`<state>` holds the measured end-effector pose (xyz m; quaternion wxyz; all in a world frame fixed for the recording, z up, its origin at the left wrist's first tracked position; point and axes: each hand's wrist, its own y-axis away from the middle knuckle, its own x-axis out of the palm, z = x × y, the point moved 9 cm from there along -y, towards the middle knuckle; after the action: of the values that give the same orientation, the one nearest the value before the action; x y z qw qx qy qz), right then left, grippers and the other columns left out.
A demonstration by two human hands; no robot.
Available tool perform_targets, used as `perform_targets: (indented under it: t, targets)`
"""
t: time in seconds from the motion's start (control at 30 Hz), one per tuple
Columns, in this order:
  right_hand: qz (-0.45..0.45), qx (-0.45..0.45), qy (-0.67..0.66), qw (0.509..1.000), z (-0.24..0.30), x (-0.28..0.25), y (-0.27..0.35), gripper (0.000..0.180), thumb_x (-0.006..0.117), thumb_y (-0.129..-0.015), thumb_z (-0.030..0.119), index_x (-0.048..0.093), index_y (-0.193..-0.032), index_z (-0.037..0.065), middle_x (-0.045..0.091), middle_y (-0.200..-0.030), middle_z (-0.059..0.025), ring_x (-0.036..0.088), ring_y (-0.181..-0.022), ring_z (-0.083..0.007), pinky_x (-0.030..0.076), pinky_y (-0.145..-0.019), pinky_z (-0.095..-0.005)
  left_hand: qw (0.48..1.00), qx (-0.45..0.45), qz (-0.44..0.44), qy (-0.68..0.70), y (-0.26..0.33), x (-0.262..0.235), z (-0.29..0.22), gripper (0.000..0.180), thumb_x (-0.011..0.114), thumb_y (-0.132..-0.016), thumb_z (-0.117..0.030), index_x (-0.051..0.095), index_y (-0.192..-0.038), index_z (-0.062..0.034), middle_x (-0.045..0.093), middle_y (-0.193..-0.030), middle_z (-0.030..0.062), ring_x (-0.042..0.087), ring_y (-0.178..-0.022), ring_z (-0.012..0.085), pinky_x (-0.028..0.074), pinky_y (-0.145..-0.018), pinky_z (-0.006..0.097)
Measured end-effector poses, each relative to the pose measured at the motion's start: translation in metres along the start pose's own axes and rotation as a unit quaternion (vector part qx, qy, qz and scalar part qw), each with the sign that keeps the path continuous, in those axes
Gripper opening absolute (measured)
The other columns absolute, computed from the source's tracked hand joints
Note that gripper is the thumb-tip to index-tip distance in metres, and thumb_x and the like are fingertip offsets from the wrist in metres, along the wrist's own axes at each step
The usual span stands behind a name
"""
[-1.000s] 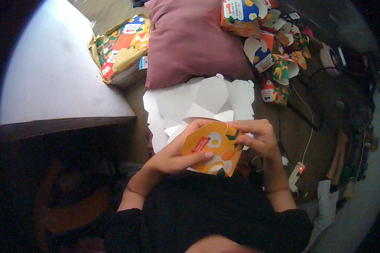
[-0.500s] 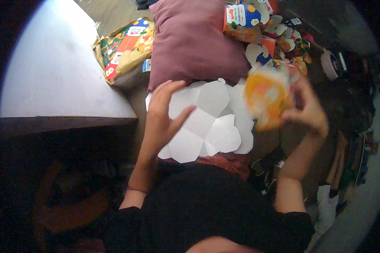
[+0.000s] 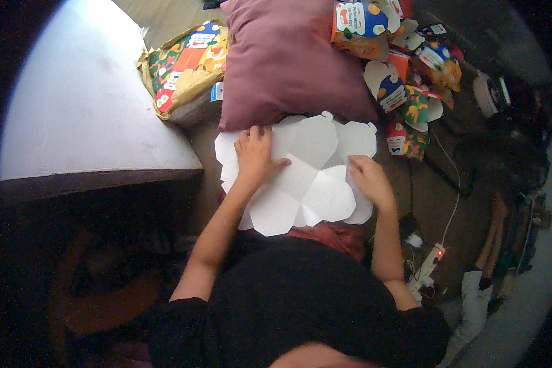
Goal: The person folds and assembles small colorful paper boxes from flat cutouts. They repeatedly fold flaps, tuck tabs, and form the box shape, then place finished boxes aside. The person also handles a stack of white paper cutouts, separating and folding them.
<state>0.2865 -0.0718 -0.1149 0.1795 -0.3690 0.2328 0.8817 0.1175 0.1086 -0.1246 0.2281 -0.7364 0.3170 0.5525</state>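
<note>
A small stack of white die-cut box blanks (image 3: 282,190) lies in front of me, its plain side up. The top blank has rounded flaps and visible fold lines, and a small tab at its far edge. My left hand (image 3: 256,153) rests on the left part of this blank, fingers forward and thumb out to the side. At the right edge of the stack, my right hand (image 3: 374,184) touches the flaps with bent fingers that stay apart. Its thumb is hard to make out, and I see nothing held in it.
A mauve pillow (image 3: 294,61) lies just beyond the blanks. Colourful folded cartons (image 3: 362,30) are piled at the far right. At the left, a torn brown-paper pack (image 3: 187,67) of printed card sits beside a large white surface (image 3: 92,104). A lit power strip (image 3: 428,267) with cables lies lower right.
My right hand has let go of an orange printed carton at the right and come back left to the blanks. My left hand has moved slightly right and settled flat on the top blank.
</note>
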Motion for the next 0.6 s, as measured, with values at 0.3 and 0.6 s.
perform_targets:
  t: [0.3,0.6]
  targets:
    - [-0.065,-0.048,-0.008,0.997,0.004,0.015,0.025,0.030,0.054,-0.085,0.011,0.059,-0.111,-0.002,0.056,-0.118,-0.0217,0.055,-0.106,-0.0365,0.043,-0.093,-0.0382,0.997,0.051,-0.052,0.027,0.010,-0.008,-0.007,0.074,0.083,-0.051,-0.040,0.059,-0.113,-0.0065,0.052,-0.117,0.0095,0.040,-0.115,0.0330,0.033,-0.093,0.047]
    - [-0.049,0.008,-0.315,0.948,0.010,0.004,0.033,0.026,0.051,-0.082,0.001,0.062,-0.105,0.003,0.059,-0.115,-0.0157,0.059,-0.104,-0.0299,0.047,-0.088,-0.0342,0.994,0.024,-0.083,0.061,0.007,-0.006,0.003,0.082,0.084,-0.053,-0.041,0.054,-0.121,-0.0075,0.045,-0.126,0.0163,0.039,-0.120,0.0346,0.030,-0.098,0.048]
